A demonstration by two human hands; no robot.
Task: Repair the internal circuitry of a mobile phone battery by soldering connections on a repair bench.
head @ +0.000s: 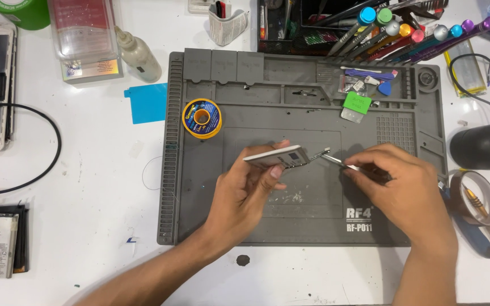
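Observation:
My left hand (245,190) holds a thin white phone (276,156) tilted on edge above the grey repair mat (199,187). A small metal part (316,156) sticks out from the phone's right end. My right hand (401,187) grips metal tweezers (341,164), and their tip touches that part. Both hands hover over the middle of the mat.
A yellow solder wire spool (202,118) lies on the mat's upper left. Small parts, a blue pick and a green tag (357,103) sit at upper right. Screwdrivers with coloured caps (404,28) stand behind. A bottle (138,55), blue film (147,103), tape roll (477,198) and black cable (41,170) surround the mat.

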